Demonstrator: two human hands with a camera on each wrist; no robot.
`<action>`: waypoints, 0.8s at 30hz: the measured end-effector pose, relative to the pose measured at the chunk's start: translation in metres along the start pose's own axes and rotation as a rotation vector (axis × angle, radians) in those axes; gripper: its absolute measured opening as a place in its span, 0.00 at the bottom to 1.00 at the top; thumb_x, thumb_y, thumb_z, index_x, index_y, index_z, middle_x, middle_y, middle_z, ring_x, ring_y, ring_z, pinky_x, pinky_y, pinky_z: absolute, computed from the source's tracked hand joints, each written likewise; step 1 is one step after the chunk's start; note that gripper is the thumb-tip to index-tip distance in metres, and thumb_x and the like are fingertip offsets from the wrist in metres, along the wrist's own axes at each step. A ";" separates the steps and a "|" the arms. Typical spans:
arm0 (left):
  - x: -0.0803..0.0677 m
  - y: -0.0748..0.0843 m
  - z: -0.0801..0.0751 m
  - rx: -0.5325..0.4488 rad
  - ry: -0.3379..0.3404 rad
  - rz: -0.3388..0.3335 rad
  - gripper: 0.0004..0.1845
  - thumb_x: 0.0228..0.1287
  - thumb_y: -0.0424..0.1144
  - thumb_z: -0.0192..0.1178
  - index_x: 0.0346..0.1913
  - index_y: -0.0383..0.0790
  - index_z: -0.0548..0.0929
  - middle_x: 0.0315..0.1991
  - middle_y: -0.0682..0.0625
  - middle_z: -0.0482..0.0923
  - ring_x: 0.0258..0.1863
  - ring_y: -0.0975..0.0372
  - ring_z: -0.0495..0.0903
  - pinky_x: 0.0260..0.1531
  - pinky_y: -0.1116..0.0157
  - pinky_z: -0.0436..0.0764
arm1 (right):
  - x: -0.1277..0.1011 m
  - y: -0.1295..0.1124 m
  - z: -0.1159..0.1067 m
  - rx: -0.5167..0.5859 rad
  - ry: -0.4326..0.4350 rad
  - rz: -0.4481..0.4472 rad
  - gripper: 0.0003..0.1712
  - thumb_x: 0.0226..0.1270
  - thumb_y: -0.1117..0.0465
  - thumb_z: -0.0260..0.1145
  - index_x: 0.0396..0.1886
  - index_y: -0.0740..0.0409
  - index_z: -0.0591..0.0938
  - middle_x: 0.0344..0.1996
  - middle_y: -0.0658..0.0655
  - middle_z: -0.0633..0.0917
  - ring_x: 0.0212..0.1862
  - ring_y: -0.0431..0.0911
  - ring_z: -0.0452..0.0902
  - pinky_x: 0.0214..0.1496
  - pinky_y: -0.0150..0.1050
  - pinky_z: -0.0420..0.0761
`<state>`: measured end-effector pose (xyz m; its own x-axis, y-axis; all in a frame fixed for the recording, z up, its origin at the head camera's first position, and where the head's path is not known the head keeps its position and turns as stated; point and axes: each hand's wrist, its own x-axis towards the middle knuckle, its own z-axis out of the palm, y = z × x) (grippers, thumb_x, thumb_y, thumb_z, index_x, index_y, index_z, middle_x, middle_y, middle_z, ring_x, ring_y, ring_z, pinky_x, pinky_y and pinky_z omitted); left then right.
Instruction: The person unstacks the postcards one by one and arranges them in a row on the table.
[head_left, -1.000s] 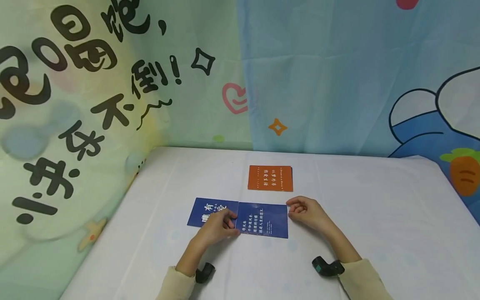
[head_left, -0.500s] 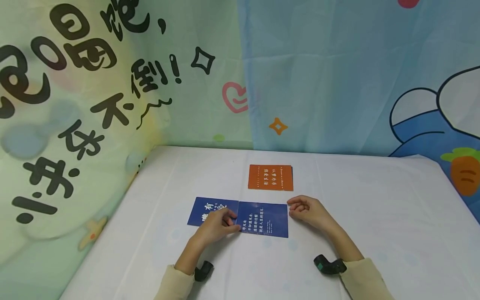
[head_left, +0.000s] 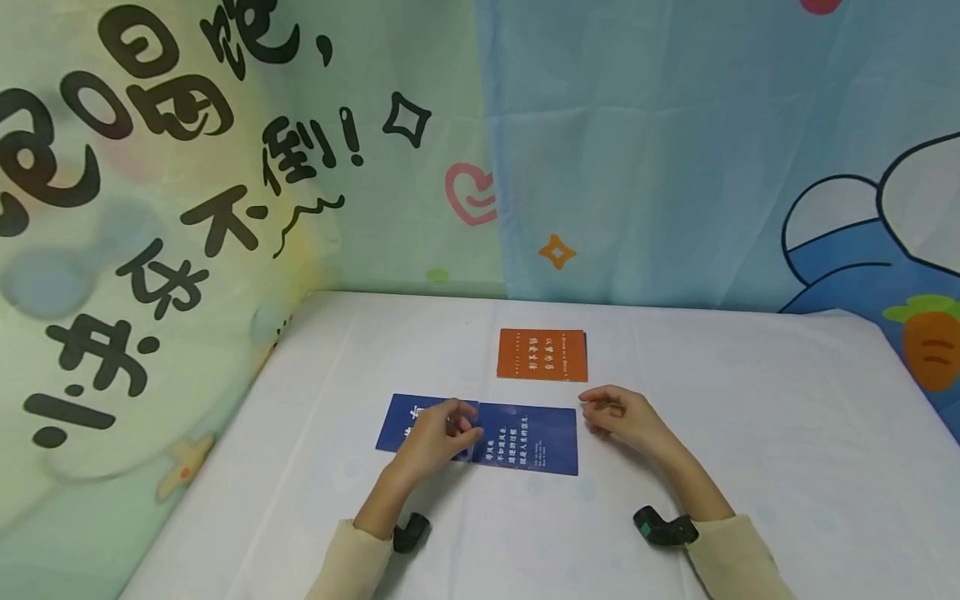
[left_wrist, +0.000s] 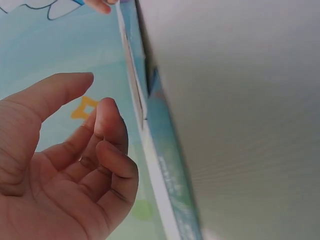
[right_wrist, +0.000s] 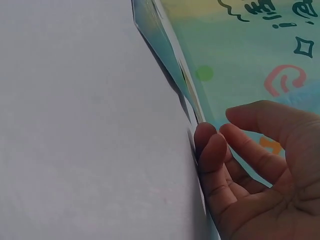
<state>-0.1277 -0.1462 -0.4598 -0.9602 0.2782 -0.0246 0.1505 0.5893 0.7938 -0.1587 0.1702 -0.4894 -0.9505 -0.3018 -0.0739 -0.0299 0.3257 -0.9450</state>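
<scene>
Two blue printed panels lie side by side on the white table: a left panel [head_left: 395,423], partly covered, and a right panel [head_left: 528,440]. Whether they are joined at the seam I cannot tell. Over that seam is my left hand [head_left: 437,433], and the left wrist view shows its thumb apart from loosely bent fingers [left_wrist: 112,122] with nothing between them. My right hand [head_left: 626,419] hangs just beyond the right panel's edge; its fingers [right_wrist: 215,155] are loosely bent and hold nothing. Behind the blue panels lies an orange printed card [head_left: 542,355], with a dark edge showing beneath.
A white cloth [head_left: 750,433] covers the table. Printed curtains [head_left: 637,150] stand along its back and left sides. Each wrist carries a small black camera, the left camera [head_left: 411,533] and the right camera [head_left: 663,529].
My left hand has come up off the blue panels, its thumb parting from the fingers. The right hand has shifted slightly up and right, its fingers loosening. Panels and orange card stay in place.
</scene>
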 end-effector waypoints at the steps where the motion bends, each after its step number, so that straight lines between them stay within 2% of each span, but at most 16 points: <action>1: 0.002 0.001 -0.001 0.006 0.002 0.009 0.15 0.63 0.36 0.66 0.49 0.31 0.80 0.29 0.53 0.75 0.27 0.63 0.73 0.22 0.72 0.72 | 0.001 -0.001 -0.001 -0.006 0.005 0.001 0.19 0.69 0.65 0.63 0.54 0.74 0.76 0.36 0.62 0.83 0.30 0.42 0.78 0.31 0.34 0.79; 10: 0.026 0.010 -0.009 0.023 0.026 0.085 0.17 0.62 0.37 0.66 0.51 0.32 0.80 0.31 0.51 0.77 0.28 0.63 0.75 0.27 0.71 0.72 | 0.009 -0.006 -0.008 -0.112 0.043 0.020 0.18 0.70 0.63 0.62 0.54 0.71 0.77 0.38 0.62 0.82 0.30 0.45 0.77 0.30 0.34 0.78; 16: 0.039 0.012 -0.008 0.016 0.025 0.073 0.18 0.62 0.37 0.66 0.53 0.33 0.80 0.35 0.50 0.78 0.31 0.61 0.76 0.31 0.70 0.75 | 0.015 -0.007 -0.015 -0.128 0.057 0.007 0.19 0.69 0.63 0.63 0.54 0.71 0.78 0.39 0.64 0.83 0.32 0.45 0.78 0.31 0.34 0.78; 24: 0.058 0.005 -0.004 0.005 0.012 0.039 0.22 0.60 0.35 0.67 0.56 0.32 0.77 0.38 0.47 0.77 0.34 0.60 0.76 0.34 0.67 0.76 | 0.023 -0.002 -0.022 -0.131 0.093 -0.024 0.17 0.69 0.66 0.62 0.53 0.73 0.78 0.39 0.66 0.83 0.32 0.43 0.78 0.34 0.33 0.78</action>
<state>-0.1833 -0.1297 -0.4550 -0.9564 0.2918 0.0141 0.1893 0.5823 0.7906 -0.1873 0.1825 -0.4818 -0.9734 -0.2287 -0.0167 -0.0869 0.4352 -0.8961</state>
